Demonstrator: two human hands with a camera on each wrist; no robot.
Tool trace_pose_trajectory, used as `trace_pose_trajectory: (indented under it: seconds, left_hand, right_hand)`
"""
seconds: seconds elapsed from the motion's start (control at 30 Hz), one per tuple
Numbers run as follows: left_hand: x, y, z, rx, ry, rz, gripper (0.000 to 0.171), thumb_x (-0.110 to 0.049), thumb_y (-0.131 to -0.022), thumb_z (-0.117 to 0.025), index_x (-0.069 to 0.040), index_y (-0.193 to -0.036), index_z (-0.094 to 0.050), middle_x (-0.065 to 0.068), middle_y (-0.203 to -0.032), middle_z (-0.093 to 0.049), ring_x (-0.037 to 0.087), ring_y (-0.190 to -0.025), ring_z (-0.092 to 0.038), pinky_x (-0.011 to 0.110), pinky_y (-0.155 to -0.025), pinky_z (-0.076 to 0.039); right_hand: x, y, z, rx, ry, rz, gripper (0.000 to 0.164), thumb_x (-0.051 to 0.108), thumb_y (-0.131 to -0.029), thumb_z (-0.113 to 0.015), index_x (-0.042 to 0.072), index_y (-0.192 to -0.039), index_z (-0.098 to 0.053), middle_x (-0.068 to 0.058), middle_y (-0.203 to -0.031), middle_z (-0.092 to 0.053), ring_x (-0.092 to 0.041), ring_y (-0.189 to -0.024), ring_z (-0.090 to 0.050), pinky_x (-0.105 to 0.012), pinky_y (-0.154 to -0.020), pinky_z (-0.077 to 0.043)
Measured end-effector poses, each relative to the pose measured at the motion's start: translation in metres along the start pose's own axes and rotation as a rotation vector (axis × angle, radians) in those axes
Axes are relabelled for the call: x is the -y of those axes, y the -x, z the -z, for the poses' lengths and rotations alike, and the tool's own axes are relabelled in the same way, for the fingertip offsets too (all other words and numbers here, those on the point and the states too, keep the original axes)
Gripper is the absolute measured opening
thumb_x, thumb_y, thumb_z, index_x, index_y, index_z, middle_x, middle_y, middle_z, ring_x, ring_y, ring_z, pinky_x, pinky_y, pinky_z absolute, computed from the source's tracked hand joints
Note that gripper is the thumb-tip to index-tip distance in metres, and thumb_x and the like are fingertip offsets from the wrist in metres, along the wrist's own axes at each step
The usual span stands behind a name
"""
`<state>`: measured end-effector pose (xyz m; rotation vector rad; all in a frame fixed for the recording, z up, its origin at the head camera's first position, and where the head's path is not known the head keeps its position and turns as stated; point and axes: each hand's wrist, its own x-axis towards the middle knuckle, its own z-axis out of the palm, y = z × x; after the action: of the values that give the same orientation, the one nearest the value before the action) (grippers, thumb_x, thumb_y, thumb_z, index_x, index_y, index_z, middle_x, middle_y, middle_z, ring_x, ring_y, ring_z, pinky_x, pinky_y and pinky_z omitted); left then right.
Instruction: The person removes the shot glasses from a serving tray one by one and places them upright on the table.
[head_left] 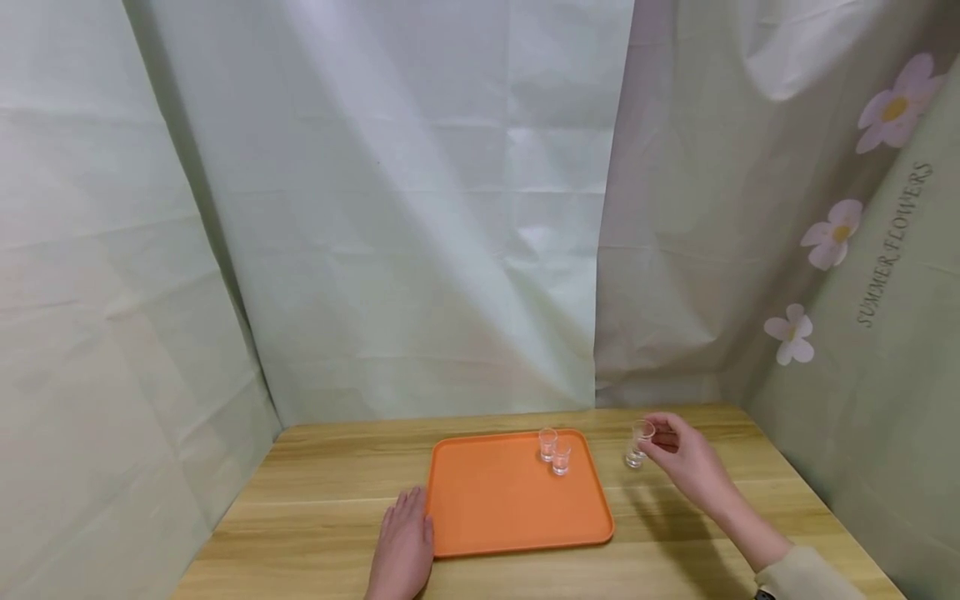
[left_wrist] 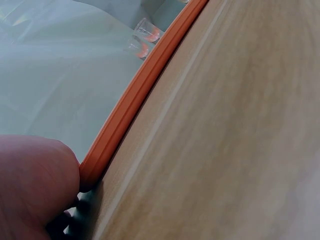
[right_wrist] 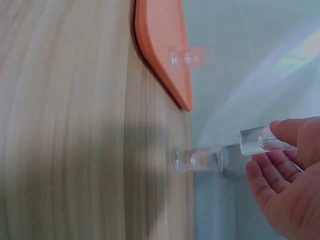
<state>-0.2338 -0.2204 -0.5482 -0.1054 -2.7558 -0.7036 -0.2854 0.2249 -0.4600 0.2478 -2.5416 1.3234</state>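
Observation:
My right hand (head_left: pixel 693 462) pinches a small clear shot glass (right_wrist: pixel 254 141) between thumb and fingers, above the table to the right of the orange tray (head_left: pixel 495 508). Just below it, a second shot glass (right_wrist: pixel 197 160) stands upright on the wood; in the head view the two overlap. Two more shot glasses, one farther back (head_left: pixel 548 444) and one nearer (head_left: pixel 561 460), stand close together in the tray's back right part. My left hand (head_left: pixel 402 546) lies with fingers extended along the tray's left edge, its thumb against the rim in the left wrist view.
The wooden table (head_left: pixel 322 500) carries the tray near its middle. Pale fabric (head_left: pixel 420 250) hangs behind and along both sides, with printed flowers (head_left: pixel 831 235) and lettering on the right. A sleeve (head_left: pixel 806 575) covers the right forearm.

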Motion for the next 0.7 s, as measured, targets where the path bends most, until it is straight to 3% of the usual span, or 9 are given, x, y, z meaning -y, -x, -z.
trace_pose_trajectory:
  seconds: [0.37, 0.53, 0.7]
  left_hand:
    - [0.001, 0.000, -0.001, -0.003, -0.005, -0.010, 0.047, -0.006, -0.107, -0.062, 0.016, -0.149, -0.056, 0.036, -0.153, -0.057, 0.057, -0.149, -0.046, 0.072, -0.125, -0.032]
    - [0.001, 0.000, -0.001, -0.008, -0.010, -0.018, 0.047, -0.006, -0.107, -0.062, 0.016, -0.149, -0.056, 0.036, -0.152, -0.058, 0.057, -0.148, -0.047, 0.072, -0.124, -0.033]
    - [0.001, 0.000, 0.000, -0.015, -0.011, -0.024, 0.047, -0.006, -0.107, -0.062, 0.016, -0.149, -0.056, 0.036, -0.151, -0.058, 0.057, -0.148, -0.047, 0.072, -0.124, -0.033]
  right_hand:
    - [-0.017, 0.006, 0.022, -0.007, 0.064, -0.021, 0.049, 0.022, -0.106, -0.078, -0.007, -0.142, -0.061, -0.020, -0.128, -0.072, -0.042, -0.121, -0.072, -0.038, -0.093, -0.064]
    - [-0.025, 0.005, 0.025, -0.019, 0.085, -0.025, 0.047, 0.018, -0.105, -0.079, -0.007, -0.141, -0.061, -0.021, -0.128, -0.072, -0.043, -0.120, -0.072, -0.034, -0.090, -0.063]
    - [-0.035, 0.002, 0.025, -0.029, 0.099, -0.042, 0.046, 0.019, -0.105, -0.079, -0.008, -0.139, -0.061, -0.024, -0.128, -0.072, -0.045, -0.121, -0.072, -0.038, -0.090, -0.065]
